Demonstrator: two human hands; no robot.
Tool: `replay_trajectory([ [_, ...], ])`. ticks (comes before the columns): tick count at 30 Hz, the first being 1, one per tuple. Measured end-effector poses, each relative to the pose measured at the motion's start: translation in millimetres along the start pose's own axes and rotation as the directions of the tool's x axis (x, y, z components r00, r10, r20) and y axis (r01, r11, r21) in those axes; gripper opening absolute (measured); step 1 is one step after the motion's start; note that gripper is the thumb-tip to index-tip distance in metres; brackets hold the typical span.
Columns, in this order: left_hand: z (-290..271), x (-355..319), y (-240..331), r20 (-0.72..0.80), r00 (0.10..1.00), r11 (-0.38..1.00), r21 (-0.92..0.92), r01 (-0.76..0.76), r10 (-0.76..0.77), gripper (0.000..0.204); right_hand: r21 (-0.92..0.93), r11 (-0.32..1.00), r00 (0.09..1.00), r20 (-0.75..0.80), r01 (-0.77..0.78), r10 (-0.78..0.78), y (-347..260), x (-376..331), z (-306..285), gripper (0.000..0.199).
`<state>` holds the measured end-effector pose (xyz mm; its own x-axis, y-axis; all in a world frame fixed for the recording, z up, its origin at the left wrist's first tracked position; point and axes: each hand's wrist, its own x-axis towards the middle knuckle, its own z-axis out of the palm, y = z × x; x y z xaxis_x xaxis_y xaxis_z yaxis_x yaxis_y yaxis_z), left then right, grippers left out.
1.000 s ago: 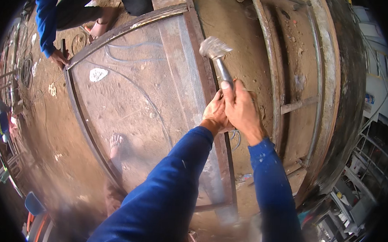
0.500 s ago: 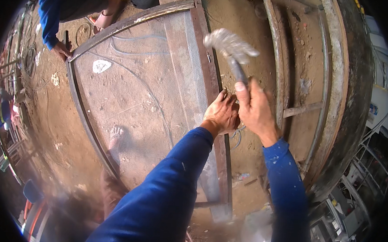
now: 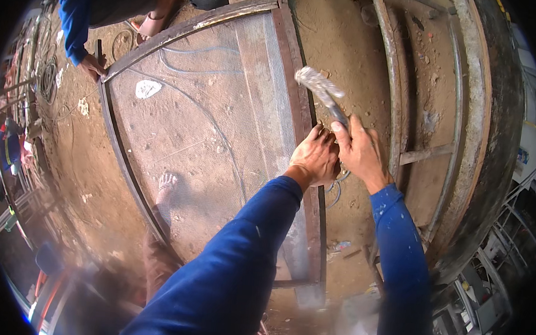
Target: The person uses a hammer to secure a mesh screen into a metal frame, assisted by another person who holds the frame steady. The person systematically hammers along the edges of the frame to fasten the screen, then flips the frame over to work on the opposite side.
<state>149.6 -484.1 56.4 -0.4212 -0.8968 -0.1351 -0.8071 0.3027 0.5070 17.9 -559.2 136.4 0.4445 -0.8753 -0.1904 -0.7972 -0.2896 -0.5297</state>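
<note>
A large mesh screen in a brown frame [image 3: 296, 84] lies slanting across the middle of the view. My left hand [image 3: 318, 155] is closed at its right rail, fingers curled under; what they hold, if anything, is hidden. Just to its right, my right hand [image 3: 363, 149] grips a hammer [image 3: 340, 114] by its dark handle. The metal head is smeared by motion and stands above the rail, apart from it. Through the fine mesh [image 3: 191, 127] show the ground, a cable and a bare foot [image 3: 166, 183].
At the upper left a co-worker's hand [image 3: 92, 68] rests at the frame's corner, beside a dark upright bar. Dirt ground surrounds the frame. A rusty metal frame [image 3: 394, 71] with a crossbar [image 3: 426, 154] lies to the right. Coiled cable [image 3: 47, 76] and clutter line the left edge.
The hammer head has come down a little, closer to my left hand. The whole scene has shifted slightly right in the view. My left hand keeps its place on the rail.
</note>
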Motion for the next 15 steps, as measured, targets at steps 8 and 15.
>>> replay_trajectory([
  [8, -3.2, -1.5, 3.6, 0.095, 0.995, 0.999, 0.019, 0.032, -0.034, 0.056, -0.157, 0.983, 0.995, 0.001, -0.094, 0.095, 1.6, 8.1, 20.0, 0.053],
  [15, -1.7, -1.2, 2.2, 0.041, 0.999, 1.0, 0.021, -0.017, 0.016, 0.051, 0.124, 0.979, 0.987, 0.002, -0.159, 0.16, -6.6, 9.9, 7.9, 0.05],
])
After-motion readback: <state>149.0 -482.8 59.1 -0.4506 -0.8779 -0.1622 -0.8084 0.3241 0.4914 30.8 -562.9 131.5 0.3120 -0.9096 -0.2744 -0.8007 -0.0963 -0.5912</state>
